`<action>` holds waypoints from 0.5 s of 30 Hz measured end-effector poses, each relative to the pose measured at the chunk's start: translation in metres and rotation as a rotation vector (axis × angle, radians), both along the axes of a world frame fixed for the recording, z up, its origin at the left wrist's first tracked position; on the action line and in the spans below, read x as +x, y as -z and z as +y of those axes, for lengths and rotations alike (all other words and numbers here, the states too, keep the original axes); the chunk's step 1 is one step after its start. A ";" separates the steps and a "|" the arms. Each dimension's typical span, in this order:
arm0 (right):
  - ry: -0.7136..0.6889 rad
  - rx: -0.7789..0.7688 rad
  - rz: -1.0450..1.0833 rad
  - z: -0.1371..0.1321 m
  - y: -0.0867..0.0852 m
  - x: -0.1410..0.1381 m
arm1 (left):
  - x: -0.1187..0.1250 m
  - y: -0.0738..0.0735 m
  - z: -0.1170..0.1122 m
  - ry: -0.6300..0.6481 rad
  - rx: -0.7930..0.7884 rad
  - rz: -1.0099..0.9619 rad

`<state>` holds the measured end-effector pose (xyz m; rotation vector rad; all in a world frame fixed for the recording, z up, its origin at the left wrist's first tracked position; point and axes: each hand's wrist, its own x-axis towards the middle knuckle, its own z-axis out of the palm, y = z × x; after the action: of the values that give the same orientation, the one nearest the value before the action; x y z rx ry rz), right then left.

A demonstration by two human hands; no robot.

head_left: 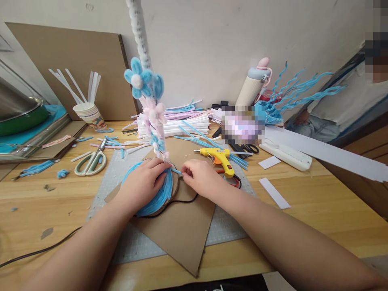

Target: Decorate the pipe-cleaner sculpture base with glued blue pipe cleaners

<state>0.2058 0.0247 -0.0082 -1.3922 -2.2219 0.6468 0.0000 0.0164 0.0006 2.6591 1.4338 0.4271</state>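
A round base covered with coiled blue pipe cleaner lies on a piece of brown cardboard. From it rises a tall white fuzzy stem bearing a blue flower, a pink flower and a smaller blue flower. My left hand rests over the base, its bent fingers pressed on it at the stem's foot; what lies under the fingertips is hidden. My right hand, closed in a pinch just right of the base, holds a blue pipe cleaner that runs to the base's edge.
A yellow glue gun lies right of my right hand. Scissors and a paper cup stand or lie at left. Bundled white pipe cleaners, a bottle and a white power strip are behind. A dark cord crosses the table. Another person sits at right.
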 end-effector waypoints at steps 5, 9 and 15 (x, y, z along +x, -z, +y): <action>0.065 -0.057 0.035 -0.003 0.000 -0.001 | -0.001 0.000 0.000 -0.003 -0.016 -0.028; 0.132 -0.093 0.038 -0.004 -0.002 0.001 | -0.002 -0.001 0.000 -0.019 -0.031 -0.050; 0.136 -0.101 0.085 -0.005 0.001 -0.003 | 0.001 -0.002 -0.001 -0.017 -0.014 -0.040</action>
<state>0.2024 0.0196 -0.0092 -1.5211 -2.0332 0.7651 0.0006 0.0152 0.0024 2.6135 1.4440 0.4667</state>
